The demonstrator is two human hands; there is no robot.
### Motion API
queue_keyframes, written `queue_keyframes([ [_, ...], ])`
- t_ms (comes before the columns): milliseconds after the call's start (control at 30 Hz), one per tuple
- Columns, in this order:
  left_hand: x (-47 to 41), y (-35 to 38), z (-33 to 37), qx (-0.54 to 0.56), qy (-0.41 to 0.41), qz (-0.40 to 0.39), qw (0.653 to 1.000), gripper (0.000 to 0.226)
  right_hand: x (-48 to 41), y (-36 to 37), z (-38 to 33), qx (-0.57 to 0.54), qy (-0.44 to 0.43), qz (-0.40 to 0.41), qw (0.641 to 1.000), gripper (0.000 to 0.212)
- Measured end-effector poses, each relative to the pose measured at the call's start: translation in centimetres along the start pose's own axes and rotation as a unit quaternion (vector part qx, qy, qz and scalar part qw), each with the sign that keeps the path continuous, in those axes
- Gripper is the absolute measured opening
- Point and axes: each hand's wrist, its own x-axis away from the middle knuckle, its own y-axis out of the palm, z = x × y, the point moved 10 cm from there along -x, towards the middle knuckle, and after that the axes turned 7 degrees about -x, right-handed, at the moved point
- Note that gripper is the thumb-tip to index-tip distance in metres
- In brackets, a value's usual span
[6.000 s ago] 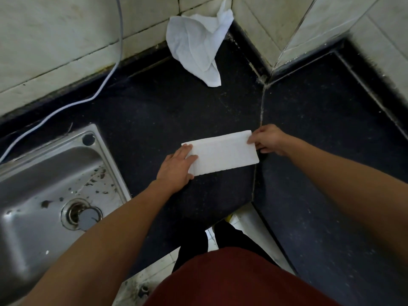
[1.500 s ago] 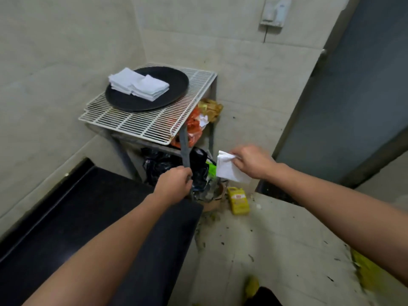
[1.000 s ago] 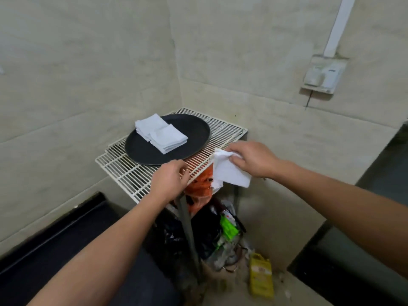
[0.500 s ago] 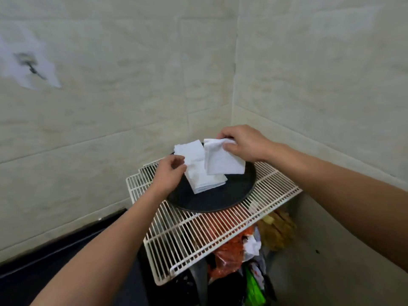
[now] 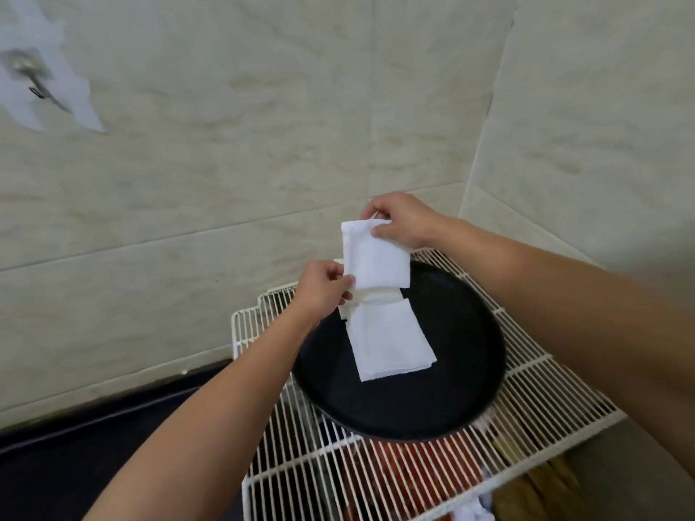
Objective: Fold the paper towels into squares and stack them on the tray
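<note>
paper towel [image 5: 376, 257] now upright above the tray [image 5: 470, 370]; right hand [image 5: 402, 220] pinch at top, left hand [image 5: 323, 287] pinch at lower edge

Right hand [image 5: 402, 220] pinches towel [image 5: 376, 257] at its 12 o'clock edge; left hand [image 5: 323, 291] pinches at 7 o'clock. Towel hangs above stack [image 5: 387, 344], which lies at 10 o'clock on black tray [image 5: 470, 370]. Tray sits on wire rack [image 5: 545, 389].
</note>
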Motion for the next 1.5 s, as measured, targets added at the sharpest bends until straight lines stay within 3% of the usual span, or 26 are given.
queue_keyframes([
  [200, -1.5, 0.4, -3.0, -0.044, -0.054, 0.004, 0.998, 0.013, -3.8, 4.0, 3.5, 0.010, 0.030, -0.062, 0.998, 0.028],
  [433, -2.0, 0.4, -5.0, -0.043, -0.097, 0.029, 0.994, 0.034, -5.2, 7.5, 6.2, 0.034, 0.030, -0.077, 0.996, 0.030],
  [567, -1.8, -0.2, -5.0, -0.173, -0.059, 0.051, 0.982, 0.042, -4.6, 7.6, 6.6, 0.103, -0.005, -0.037, 0.994, 0.040],
  [633, -1.4, -0.7, -3.8, -0.275, 0.009, 0.085, 0.958, 0.044, -3.8, 6.9, 5.8, 0.162, -0.044, 0.008, 0.986, 0.037],
  [733, -1.1, -0.1, -0.8, -0.403, 0.167, 0.110, 0.893, 0.040, -1.7, 5.7, 4.7, 0.178, -0.100, 0.075, 0.976, 0.027],
  [800, -1.7, 1.2, -0.5, -0.463, 0.214, 0.068, 0.858, 0.038, -0.6, 6.4, 5.0, 0.200, -0.114, 0.045, 0.972, 0.028],
  [900, -2.9, 2.2, -2.2, -0.512, 0.189, 0.007, 0.838, 0.040, 0.4, 8.9, 7.8, 0.205, -0.056, -0.068, 0.975, 0.040],
  [1100, -3.7, 2.5, -2.5, -0.506, 0.164, -0.027, 0.846, 0.042, 0.7, 9.5, 9.7, 0.154, -0.016, -0.110, 0.982, 0.047],
  [1233, -1.8, 0.4, -1.2, -0.444, 0.158, 0.040, 0.881, 0.043, 1.3, 6.8, 8.0, 0.133, -0.016, -0.048, 0.990, 0.041],
  [1367, 2.3, -4.0, -1.9, -0.409, 0.119, 0.103, 0.899, 0.033, 1.7, 4.5, 2.7, 0.154, -0.074, 0.040, 0.985, 0.032],
  [1500, 9.4, -9.5, -5.8, -0.394, 0.050, 0.150, 0.905, 0.030, 2.3, 8.5, -5.4, 0.095, -0.161, 0.049, 0.981, 0.028],
])
